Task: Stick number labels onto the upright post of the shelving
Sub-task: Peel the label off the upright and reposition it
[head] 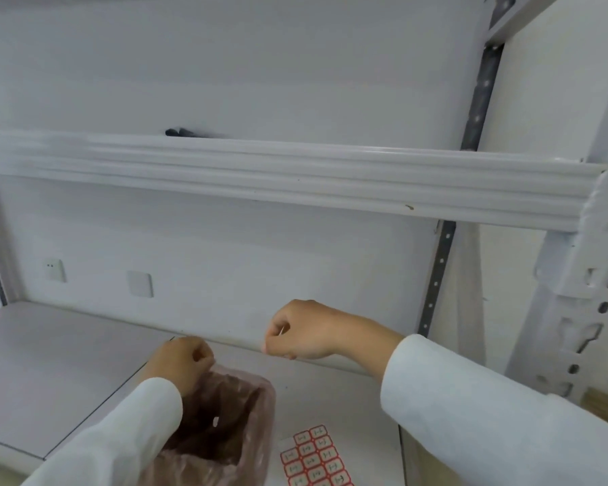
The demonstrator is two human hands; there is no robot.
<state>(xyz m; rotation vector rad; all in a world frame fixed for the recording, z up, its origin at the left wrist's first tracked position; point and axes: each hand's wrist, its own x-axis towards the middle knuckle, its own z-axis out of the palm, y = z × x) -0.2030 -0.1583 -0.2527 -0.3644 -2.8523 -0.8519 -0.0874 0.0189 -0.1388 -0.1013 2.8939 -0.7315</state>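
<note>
Left hand: the left hand is curled closed, fingertips pinched together just above the back rim of the bin; whether anything sits between them cannot be told.
Right hand: the right hand is curled into a loose fist above the shelf board, thumb and forefinger pinched on something small and pale, too small to identify.
Sleeves: both arms wear white sleeves reaching to the wrists.
Bin: a small bin lined with a pinkish translucent bag stands on the shelf board, under the left hand.
Label sheet: a label sheet of red-bordered number labels lies flat on the shelf board, just right of the bin and below the right hand; part of its upper left corner is bare backing.
Shelf board: the pale shelf board carries the bin and the sheet.
Beam: a white ribbed beam crosses the view above the hands.
Upright post: the white perforated upright post stands at the right edge, well apart from both hands.
Wall: two white wall plates sit behind the shelf.
</note>
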